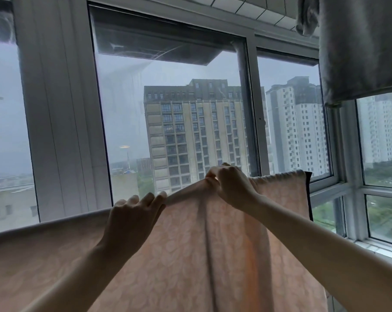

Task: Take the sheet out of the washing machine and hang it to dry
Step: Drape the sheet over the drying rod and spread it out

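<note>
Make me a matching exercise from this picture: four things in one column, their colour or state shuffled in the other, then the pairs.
1 sheet
2 left hand
3 right hand
4 hanging cloth

A grey, near the ceiling
B pinches the sheet, higher up
C pink, patterned
D holds the sheet, lower down

Pairs: 1-C, 2-D, 3-B, 4-A

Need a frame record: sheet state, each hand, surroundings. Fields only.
sheet: pink, patterned, spread wide, hanging down
left hand: pinches the sheet's top edge
right hand: pinches the same edge, higher and to the right
support: no rail or line visible
backdrop: window, high-rise buildings outside
other: grey cloth hanging upper right
</note>
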Demonstrator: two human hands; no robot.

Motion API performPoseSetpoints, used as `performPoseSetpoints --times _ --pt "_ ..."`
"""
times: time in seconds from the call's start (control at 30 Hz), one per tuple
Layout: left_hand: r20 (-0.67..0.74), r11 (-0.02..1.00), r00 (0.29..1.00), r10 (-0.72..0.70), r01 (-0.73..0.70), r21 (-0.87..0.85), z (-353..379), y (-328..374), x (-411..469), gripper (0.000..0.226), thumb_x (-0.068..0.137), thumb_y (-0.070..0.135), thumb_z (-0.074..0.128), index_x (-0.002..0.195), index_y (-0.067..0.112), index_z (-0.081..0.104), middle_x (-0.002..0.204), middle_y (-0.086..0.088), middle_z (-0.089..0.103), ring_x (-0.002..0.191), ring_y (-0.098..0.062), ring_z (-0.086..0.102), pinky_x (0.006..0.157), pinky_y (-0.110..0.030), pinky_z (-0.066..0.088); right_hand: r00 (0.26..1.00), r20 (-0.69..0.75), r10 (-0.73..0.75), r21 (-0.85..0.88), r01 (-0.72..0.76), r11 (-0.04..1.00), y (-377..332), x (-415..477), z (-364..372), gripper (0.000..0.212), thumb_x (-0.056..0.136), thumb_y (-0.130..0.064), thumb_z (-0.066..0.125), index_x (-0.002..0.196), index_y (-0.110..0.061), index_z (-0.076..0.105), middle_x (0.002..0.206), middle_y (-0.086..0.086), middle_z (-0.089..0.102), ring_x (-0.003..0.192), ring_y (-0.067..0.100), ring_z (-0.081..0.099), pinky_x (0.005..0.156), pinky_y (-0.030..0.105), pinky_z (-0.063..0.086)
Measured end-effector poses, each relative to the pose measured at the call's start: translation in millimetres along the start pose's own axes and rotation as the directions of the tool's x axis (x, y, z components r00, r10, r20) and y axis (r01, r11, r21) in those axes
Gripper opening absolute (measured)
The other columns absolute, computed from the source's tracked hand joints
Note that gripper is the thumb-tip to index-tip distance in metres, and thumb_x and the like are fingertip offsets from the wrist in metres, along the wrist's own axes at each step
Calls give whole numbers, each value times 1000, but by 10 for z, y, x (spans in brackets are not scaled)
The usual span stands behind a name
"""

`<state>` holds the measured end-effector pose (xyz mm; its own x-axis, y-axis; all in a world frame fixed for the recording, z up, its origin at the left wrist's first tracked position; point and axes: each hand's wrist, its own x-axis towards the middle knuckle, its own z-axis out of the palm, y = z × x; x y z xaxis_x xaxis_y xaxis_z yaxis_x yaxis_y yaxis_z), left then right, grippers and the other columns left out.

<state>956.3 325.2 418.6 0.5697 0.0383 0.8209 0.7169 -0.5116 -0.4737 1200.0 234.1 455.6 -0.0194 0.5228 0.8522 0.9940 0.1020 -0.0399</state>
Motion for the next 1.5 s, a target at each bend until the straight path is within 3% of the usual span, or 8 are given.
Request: performPoseSetpoints --times 0.17,0.3,0.7,1.07,1.17,1.27,1.4,1.5 --pt "-9 1000 1000 20 -20 6 -6 227 83 28 91 21 59 118 13 64 81 -6 66 56 -27 61 51 -35 51 998 62 -11 141 2 990 180 -71 -17 13 92 -18 60 101 -10 67 93 2 70 84 10 66 81 28 55" --pt "-9 994 995 96 -96 -46 45 471 279 55 75 8 77 128 14 61 90 -4 67 61 -26 63 51 -34 51 998 58 4 173 -14 985 367 -146 -75 8 90 -13 63 95 -10 67 88 2 70 80 10 65 78 30 56" --pt "-27 995 995 100 -100 -26 263 712 400 54 89 8 61 140 21 48 103 -7 68 68 -30 64 59 -40 53 994 74 80 109 -87 990 883 -395 -170 30 89 -7 60 119 -11 59 113 8 66 105 22 60 91 38 50" --pt "-15 999 999 41 -42 -19 356 646 375 43 99 33 35 138 24 51 102 -4 68 71 -31 63 65 -40 49 996 -36 81 78 -78 994 996 -275 -40 7 88 -4 62 87 -11 62 87 4 67 77 17 63 71 35 55" --pt "-29 999 999 34 -35 -34 362 680 396 42 99 34 36 137 24 52 100 -4 68 71 -32 63 65 -40 49 973 -52 226 -37 -228 973 1303 -291 -165 14 92 -9 56 82 -19 53 81 0 62 73 18 61 61 29 46" --pt "-36 999 999 27 -28 -33 356 732 428 43 98 37 38 136 26 53 98 -2 67 71 -32 62 65 -39 46 949 -43 311 -158 -314 936 1530 -317 -328 15 91 -15 55 82 -25 50 85 -4 63 78 20 62 67 31 48" --pt "-41 999 999 18 -20 -39 411 745 440 44 98 39 36 135 26 54 97 -3 67 71 -33 62 65 -40 46 980 70 186 -118 -177 977 1357 -246 -331 6 89 -15 64 94 -16 66 98 -2 68 88 10 63 63 8 37" --pt "-45 999 999 13 -14 -41 447 705 411 45 97 40 35 136 25 53 100 -5 67 72 -34 63 66 -41 47 992 105 74 -13 -73 997 1255 -221 -232 17 88 -20 66 104 -16 69 102 1 71 93 12 65 81 22 52"
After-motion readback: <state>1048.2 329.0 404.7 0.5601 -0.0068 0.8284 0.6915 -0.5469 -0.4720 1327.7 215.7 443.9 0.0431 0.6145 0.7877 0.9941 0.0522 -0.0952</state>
